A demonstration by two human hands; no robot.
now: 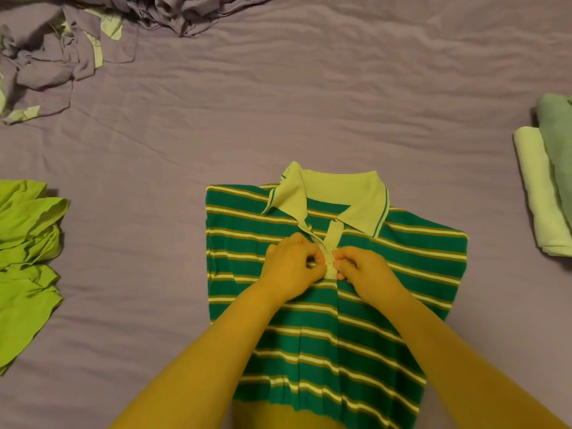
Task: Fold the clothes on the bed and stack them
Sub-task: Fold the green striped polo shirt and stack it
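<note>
Presently, entries run from the wearer outward.

Shirt position: the green polo shirt with white and olive stripes lies face up on the purple bed sheet, directly before the person, hem nearest, pale collar farthest.

Long axis: hem to collar, running away from the wearer with a slight tilt; the collar points to the far side of the bed.

Left hand: fingers curled, pinching the left edge of the pale button placket at its lower button.

Right hand: fingers curled, pinching the right edge of the same placket, fingertips almost meeting the left hand's.

Key relation: both grips sit on the shirt's centre line, in its upper half, roughly equally near; the body of the shirt extends back toward the wearer beneath the forearms.

Judged step: fastening the placket ahead of folding; the sides appear already turned under, though this is not certain.

Left side: bright green crumpled garment, unfolded.

Right edge: folded pale and sage-green clothes, stacked.

Far left: heap of crumpled lilac clothing, well apart from the shirt.
</note>
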